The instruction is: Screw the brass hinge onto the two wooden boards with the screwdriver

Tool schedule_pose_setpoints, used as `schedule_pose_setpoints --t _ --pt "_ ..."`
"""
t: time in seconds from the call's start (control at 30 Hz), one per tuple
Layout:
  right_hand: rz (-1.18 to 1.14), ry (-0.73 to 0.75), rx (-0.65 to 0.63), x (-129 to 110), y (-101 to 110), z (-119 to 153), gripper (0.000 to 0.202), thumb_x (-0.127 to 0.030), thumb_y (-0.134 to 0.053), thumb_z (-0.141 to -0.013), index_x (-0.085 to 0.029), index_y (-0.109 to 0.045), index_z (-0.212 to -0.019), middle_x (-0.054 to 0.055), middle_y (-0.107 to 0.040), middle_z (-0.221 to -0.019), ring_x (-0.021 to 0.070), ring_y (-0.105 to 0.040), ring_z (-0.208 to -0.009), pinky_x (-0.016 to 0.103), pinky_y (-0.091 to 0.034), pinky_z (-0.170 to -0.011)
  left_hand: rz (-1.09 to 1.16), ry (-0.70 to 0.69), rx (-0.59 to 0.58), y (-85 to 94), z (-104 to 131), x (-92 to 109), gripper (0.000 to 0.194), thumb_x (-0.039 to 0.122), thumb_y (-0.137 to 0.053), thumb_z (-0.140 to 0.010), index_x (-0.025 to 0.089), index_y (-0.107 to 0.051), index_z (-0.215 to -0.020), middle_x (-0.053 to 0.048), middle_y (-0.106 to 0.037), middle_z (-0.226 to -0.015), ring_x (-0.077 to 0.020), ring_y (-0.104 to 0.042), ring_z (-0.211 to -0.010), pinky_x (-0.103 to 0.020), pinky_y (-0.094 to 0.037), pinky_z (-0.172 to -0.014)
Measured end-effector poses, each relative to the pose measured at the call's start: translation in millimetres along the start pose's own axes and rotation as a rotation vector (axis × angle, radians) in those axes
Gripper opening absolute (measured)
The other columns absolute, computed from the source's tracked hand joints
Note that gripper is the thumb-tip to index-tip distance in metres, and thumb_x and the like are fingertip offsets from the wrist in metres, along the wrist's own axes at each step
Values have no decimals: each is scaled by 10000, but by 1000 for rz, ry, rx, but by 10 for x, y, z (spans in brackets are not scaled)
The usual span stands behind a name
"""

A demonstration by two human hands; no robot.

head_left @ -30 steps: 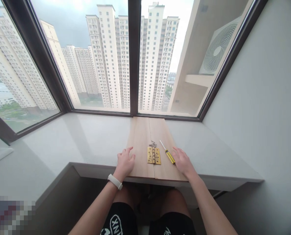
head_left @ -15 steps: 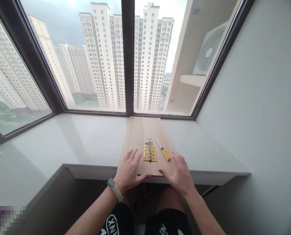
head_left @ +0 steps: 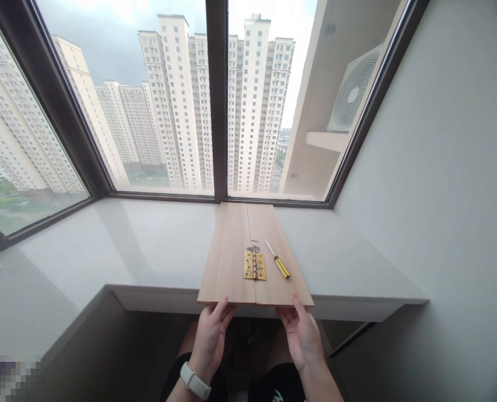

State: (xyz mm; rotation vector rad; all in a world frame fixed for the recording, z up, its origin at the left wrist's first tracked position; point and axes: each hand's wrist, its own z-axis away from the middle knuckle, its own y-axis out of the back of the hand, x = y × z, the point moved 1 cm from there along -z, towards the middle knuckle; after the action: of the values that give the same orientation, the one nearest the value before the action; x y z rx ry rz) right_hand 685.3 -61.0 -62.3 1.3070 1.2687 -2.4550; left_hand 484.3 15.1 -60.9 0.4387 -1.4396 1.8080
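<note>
Two pale wooden boards lie side by side, a left board [head_left: 225, 245] and a right board [head_left: 284, 293], their near ends jutting past the sill's front edge. My left hand [head_left: 212, 335] grips the left board's near end, thumb at the top edge and fingers partly hidden underneath. At the right board's near end, my right hand [head_left: 303, 334] has the same hold. A brass hinge [head_left: 260, 267] lies opened flat across the seam. Several small screws [head_left: 253, 248] sit just beyond it. To its right rests a yellow-and-black screwdriver [head_left: 281, 268], tip pointing away from me.
The boards lie on a white windowsill [head_left: 160, 245] that runs to both sides. Behind it stand dark-framed windows [head_left: 220, 111]. A plain wall [head_left: 440, 167] closes off the right side. My knees are below the sill's front edge.
Both hands have drawn back toward me from above the boards, and now hold the boards' near ends. Hinge, screws and screwdriver keep their places on the boards.
</note>
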Motion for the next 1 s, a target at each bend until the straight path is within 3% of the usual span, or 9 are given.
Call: schedule_pose_setpoints --t 0.13,0.33,0.53,0.77,1.0 --pt "-7 2 27 25 -16 -32 597 -339 -956 -679 -213 -659 -1181 36 -782 -1074 227 -765 -944 360 -675 -815 40 -26 13 -29 -41 -37 387 134 -792 -880 222 -636 -1224 -91 -752 -1205 -275 -726 -1178 -421 -614 -1030" --pt "10 57 -8 -4 -102 -4 580 -299 -946 -672 -237 -673 -1180 36 -786 -1110 238 -775 -953 361 -685 -792 60 -87 -63 -180 -8 43 511 115 -792 -879 233 -597 -1336 -101 -741 -1262 -276 -719 -1194 -447 -620 -1028" --pt "3 78 -26 -25 -221 -2 680 -265 -961 -617 -230 -652 -1222 45 -797 -1096 265 -777 -965 374 -684 -761 73 -61 -83 -169 -66 -7 502 84 -795 -854 209 -631 -1312 -103 -762 -1207 -268 -732 -1163 -428 -607 -1040" --pt "-37 117 -49 18 -154 -33 740 -221 -946 -633 -232 -636 -1305 42 -791 -1147 250 -773 -976 353 -676 -782 -17 -91 -87 -120 -102 -83 380 138 -730 -895 258 -656 -1247 -51 -777 -1134 -259 -725 -1174 -420 -609 -1029" --pt "-6 126 -28 -5 -102 -3 725 -310 -955 -647 -215 -665 -1304 56 -798 -1126 275 -778 -973 364 -674 -777 -129 -114 -114 -144 -58 -103 313 184 -704 -906 255 -658 -1207 -63 -782 -1048 -271 -714 -1198 -407 -612 -1024"
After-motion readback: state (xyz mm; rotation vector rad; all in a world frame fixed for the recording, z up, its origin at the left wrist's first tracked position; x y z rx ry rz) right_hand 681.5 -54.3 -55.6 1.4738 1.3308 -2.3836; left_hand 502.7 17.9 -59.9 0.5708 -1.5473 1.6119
